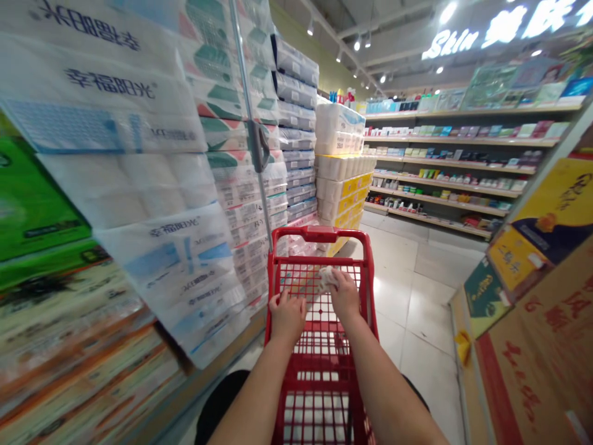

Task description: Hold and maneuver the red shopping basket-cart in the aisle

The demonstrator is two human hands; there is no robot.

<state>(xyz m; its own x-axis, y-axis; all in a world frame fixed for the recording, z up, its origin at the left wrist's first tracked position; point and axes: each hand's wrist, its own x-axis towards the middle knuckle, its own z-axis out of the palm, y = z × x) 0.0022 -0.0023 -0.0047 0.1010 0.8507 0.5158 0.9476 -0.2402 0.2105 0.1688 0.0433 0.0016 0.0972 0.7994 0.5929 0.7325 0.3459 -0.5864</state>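
A red shopping basket cart [368, 262] with a grid of square openings stands in the middle, its raised handle at the far end. My right hand [345, 296] is closed on a crumpled whitish cloth or wipe [327, 278] just below the cart's far rim. Left of it, my left hand [288, 314] rests over the grid with its fingers bent and somewhat apart, and nothing shows in it. Both forearms reach forward over the cart.
Tall stacks of wrapped tissue packs [185, 247] line the left side, with a metal pole [252, 123] in front. Boxes [532, 321] are piled at the right. Shelves of small goods [463, 139] stand behind a tiled floor [398, 290].
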